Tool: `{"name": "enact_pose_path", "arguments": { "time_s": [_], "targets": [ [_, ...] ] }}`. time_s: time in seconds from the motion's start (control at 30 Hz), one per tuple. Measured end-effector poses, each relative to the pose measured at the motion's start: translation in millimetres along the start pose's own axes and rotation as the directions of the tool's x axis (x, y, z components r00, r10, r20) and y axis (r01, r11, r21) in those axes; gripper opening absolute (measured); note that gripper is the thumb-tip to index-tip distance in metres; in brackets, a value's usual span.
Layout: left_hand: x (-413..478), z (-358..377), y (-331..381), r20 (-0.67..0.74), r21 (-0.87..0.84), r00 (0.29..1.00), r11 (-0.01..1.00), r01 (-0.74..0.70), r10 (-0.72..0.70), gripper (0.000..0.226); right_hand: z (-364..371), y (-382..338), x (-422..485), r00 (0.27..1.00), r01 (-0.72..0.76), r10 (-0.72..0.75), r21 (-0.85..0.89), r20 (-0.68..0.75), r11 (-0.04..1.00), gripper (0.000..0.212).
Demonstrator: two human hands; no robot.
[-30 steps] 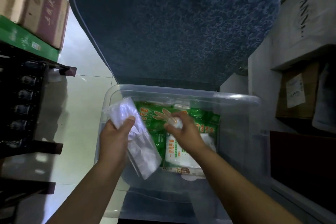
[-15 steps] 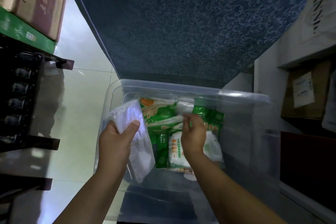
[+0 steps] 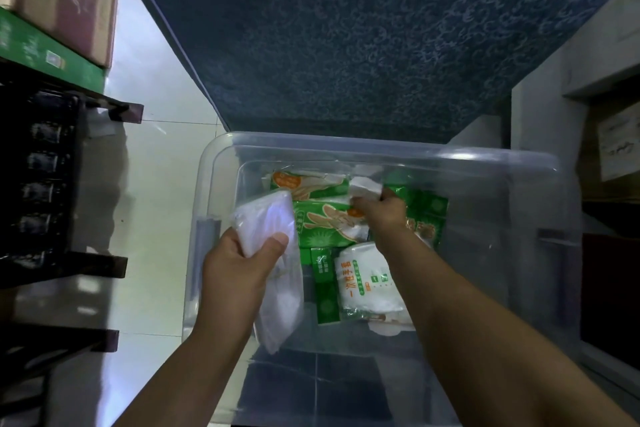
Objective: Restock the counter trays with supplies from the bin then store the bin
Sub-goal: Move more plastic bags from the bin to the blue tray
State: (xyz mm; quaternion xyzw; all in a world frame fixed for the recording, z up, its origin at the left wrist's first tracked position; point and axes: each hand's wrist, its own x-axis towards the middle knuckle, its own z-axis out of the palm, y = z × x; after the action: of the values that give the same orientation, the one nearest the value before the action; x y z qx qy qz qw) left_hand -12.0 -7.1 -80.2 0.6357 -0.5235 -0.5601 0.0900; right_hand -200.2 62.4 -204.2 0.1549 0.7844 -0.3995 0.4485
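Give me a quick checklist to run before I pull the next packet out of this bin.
1. Grip of the left hand on the clear packet: ok.
2. Pinch of the right hand on the white packet: ok.
3. That white packet free of the green glove packs beneath: cannot tell.
4. Top of the bin open, no lid in the way: ok.
5. Sight of the counter trays for the drop-off: not ok, none in view.
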Motion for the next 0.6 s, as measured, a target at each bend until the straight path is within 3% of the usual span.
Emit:
{"name": "enact_pose_path", "arguments": {
  "time_s": [0.2, 0.37, 0.6],
  "targets": [
    [-6.1, 0.4, 11.6, 0.043, -0.002, 0.999, 1.0, 0.001, -0.001, 0.025, -15.9, 0.4, -24.1, 0.967, 0.218, -0.245, -0.257, -0.076, 0.941, 0.013],
    [-19.9, -5.3, 34.9, 0.085, -0.013, 0.996, 1.0, -0.02, 0.021, 0.021, -55.7, -8.6, -76.7, 0.93, 0.331, -0.321, 0.029, -0.18, 0.943, 0.015],
    [-51.1, -17.7, 79.0, 0.192, 0.047, 0.978, 0.994, -0.097, 0.086, 0.025, -127.5, -39.7, -177.6, 0.886, 0.38, -0.354, 0.032, -0.298, 0.925, 0.016]
  ]
}}
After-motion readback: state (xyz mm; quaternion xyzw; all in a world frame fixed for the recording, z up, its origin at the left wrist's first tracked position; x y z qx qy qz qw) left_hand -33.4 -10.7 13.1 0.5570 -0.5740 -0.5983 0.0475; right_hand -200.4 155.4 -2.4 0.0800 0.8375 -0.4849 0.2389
